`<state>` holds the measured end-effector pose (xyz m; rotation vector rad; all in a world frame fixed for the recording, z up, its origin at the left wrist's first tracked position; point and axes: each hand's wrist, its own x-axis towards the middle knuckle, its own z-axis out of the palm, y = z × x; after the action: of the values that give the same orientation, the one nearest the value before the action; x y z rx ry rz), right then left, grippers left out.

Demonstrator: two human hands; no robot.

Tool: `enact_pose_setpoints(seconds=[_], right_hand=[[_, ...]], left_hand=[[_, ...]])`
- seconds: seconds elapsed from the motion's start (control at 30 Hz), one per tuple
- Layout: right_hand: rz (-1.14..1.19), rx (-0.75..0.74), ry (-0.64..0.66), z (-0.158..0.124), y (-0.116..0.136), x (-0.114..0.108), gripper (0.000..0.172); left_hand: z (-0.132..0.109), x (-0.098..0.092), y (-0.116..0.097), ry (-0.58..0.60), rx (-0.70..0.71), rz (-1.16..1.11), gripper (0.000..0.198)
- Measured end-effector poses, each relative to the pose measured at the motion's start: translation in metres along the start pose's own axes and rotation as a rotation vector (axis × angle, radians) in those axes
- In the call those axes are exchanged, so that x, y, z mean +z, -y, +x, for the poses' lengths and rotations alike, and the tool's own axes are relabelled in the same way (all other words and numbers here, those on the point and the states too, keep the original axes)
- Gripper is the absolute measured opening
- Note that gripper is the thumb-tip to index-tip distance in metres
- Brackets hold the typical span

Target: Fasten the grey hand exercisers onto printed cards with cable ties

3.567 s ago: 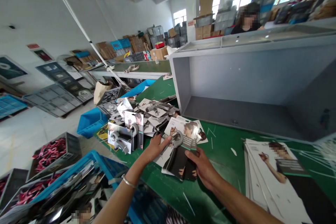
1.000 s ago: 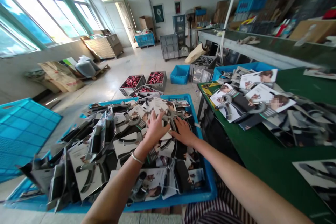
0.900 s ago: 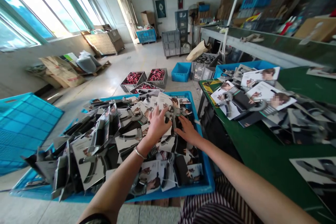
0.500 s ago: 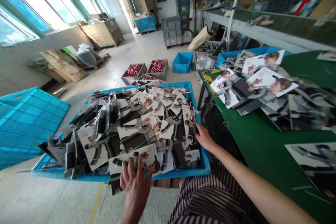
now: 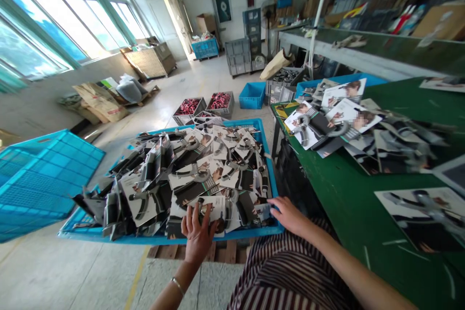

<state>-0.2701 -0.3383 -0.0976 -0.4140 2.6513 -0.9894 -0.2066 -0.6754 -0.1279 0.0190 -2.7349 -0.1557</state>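
My left hand (image 5: 198, 235) lies with its fingers spread on a carded package (image 5: 214, 202) at the near edge of a large blue crate (image 5: 269, 169). The package is a white and black printed card with a grey curved, clamp-like tool on it; the fingers partly cover the tool. At the crate's near right corner, my right hand (image 5: 292, 215) reaches over the rim with fingers stretched out, close to another carded package (image 5: 262, 210). Many similar packages fill the crate, some lying flat, others standing on edge at the left (image 5: 116, 210).
A green table (image 5: 327, 189) on the right bears a pile of carded packages (image 5: 312, 128) and a single one (image 5: 421, 218). An upended blue crate (image 5: 47, 179) stands at left. Beyond are grey bins of red parts (image 5: 189, 105) and a small blue bin (image 5: 252, 94).
My left hand has pushed its package inward from overhanging the near rim into the crate. My right hand has slid back along the right side to the near corner. The view has tilted up slightly.
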Motion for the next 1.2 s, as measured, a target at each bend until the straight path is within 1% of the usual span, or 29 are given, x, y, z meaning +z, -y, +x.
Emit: enact_pose_setpoints(seconds=[0.07,0.17,0.27,0.33,0.37,0.43,0.5,0.57,0.6,0.67,0.73,0.8,0.83,0.9,0.93,0.97,1.0,1.03,1.07,1.1,1.13,1.17,1.2], right_hand=[[0.094,-0.033,0.100,-0.028,0.006,0.009,0.038],[0.198,-0.046,0.242,-0.057,0.017,0.033,0.037],[0.221,-0.053,0.304,-0.070,0.035,0.054,0.037],[0.220,-0.095,0.321,-0.079,0.049,0.055,0.037],[0.218,-0.134,0.338,-0.086,0.054,0.051,0.037],[0.204,-0.202,0.366,-0.103,0.058,0.036,0.038],[0.189,-0.174,0.326,-0.125,0.050,0.017,0.041],[0.202,-0.056,0.207,-0.151,0.035,-0.001,0.043],[0.225,0.010,0.132,-0.164,0.025,-0.010,0.043],[0.290,0.102,-0.003,-0.189,0.006,-0.028,0.044],[0.359,0.177,-0.146,-0.211,-0.014,-0.047,0.044],[0.378,0.270,-0.356,-0.228,-0.036,-0.066,0.045],[0.353,0.319,-0.489,-0.235,-0.049,-0.074,0.046],[0.257,0.395,-0.756,-0.246,-0.077,-0.088,0.048],[0.208,0.422,-0.861,-0.249,-0.092,-0.094,0.050],[0.167,0.445,-0.929,-0.250,-0.107,-0.100,0.051],[0.139,0.473,-0.961,-0.249,-0.120,-0.105,0.052],[0.119,0.510,-0.963,-0.245,-0.132,-0.110,0.054],[0.098,0.554,-0.943,-0.240,-0.142,-0.116,0.056],[0.070,0.601,-0.907,-0.233,-0.149,-0.123,0.059],[0.034,0.649,-0.862,-0.224,-0.154,-0.130,0.062],[-0.005,0.696,-0.813,-0.216,-0.157,-0.138,0.064],[-0.042,0.740,-0.762,-0.207,-0.158,-0.145,0.066]], left_hand=[[0.000,0.008,-0.004,-0.008,-0.027,0.012,0.049],[0.006,0.012,-0.010,0.010,-0.057,0.005,0.051],[0.008,0.008,-0.013,0.042,-0.076,-0.030,0.053],[0.001,0.003,-0.011,0.059,-0.053,-0.041,0.052],[-0.005,0.001,-0.008,0.064,-0.028,-0.039,0.051],[-0.016,-0.002,0.000,0.064,0.034,-0.023,0.050],[-0.021,-0.007,0.009,0.058,0.091,-0.017,0.050],[-0.017,-0.015,0.013,0.054,0.138,-0.036,0.051],[-0.013,-0.021,0.011,0.045,0.154,-0.055,0.052],[0.001,-0.030,0.000,0.005,0.169,-0.116,0.056],[0.017,-0.033,-0.022,-0.053,0.175,-0.197,0.059],[0.035,-0.025,-0.052,-0.059,0.229,-0.305,0.056],[0.044,-0.019,-0.070,-0.037,0.288,-0.369,0.053],[0.063,-0.007,-0.111,0.045,0.463,-0.482,0.044],[0.073,-0.002,-0.133,0.092,0.567,-0.518,0.040],[0.085,0.000,-0.155,0.132,0.670,-0.538,0.038],[0.098,0.000,-0.178,0.171,0.767,-0.544,0.037],[0.113,-0.001,-0.200,0.198,0.852,-0.551,0.037],[0.130,-0.002,-0.221,0.207,0.913,-0.571,0.037],[0.148,-0.002,-0.241,0.210,0.938,-0.603,0.038],[0.168,-0.002,-0.259,0.208,0.915,-0.648,0.038],[0.190,0.001,-0.275,0.207,0.853,-0.701,0.037],[0.212,0.006,-0.290,0.215,0.751,-0.748,0.037]])
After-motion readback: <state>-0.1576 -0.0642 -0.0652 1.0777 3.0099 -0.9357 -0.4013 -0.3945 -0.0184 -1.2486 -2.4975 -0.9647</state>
